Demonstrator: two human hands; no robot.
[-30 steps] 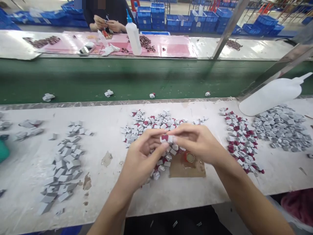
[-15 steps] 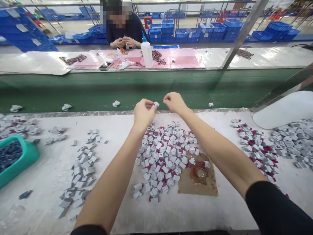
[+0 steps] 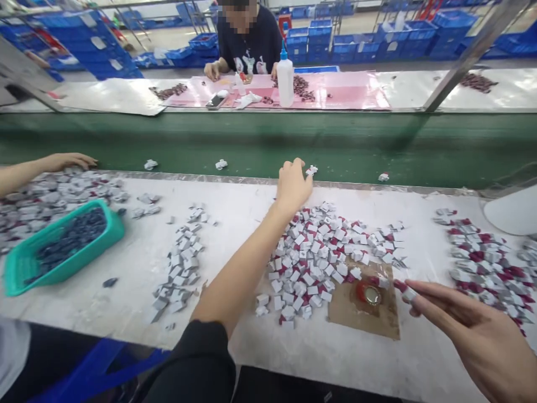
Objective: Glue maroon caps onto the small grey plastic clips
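My left hand [image 3: 293, 182] reaches over the near edge of the green belt [image 3: 251, 148], thumb and fingers apart. A small white-and-magenta plastic piece [image 3: 311, 170] sits right at its fingertips, apparently on the belt. Low on the right, my right hand [image 3: 474, 322] pinches a small grey-and-magenta plastic piece [image 3: 406, 291] between thumb and fingers. Left of it lies a brown cardboard square [image 3: 346, 313] bearing a red-rimmed round cap [image 3: 371, 295] in a wet-looking patch. A heap of white-and-magenta pieces [image 3: 310, 252] spreads between my hands.
A teal tray [image 3: 62, 280] of dark pieces and a line of grey pieces [image 3: 180, 263] lie left. Another person's hand [image 3: 71, 161] rests over a left heap. More pieces [image 3: 482, 257] lie right. Across the belt, a person [image 3: 251, 42] sits behind a white bottle [image 3: 286, 81].
My right hand has moved from the belt edge down to the right and now holds a piece. My left hand's fingers have spread from the piece they held. The view has swung left.
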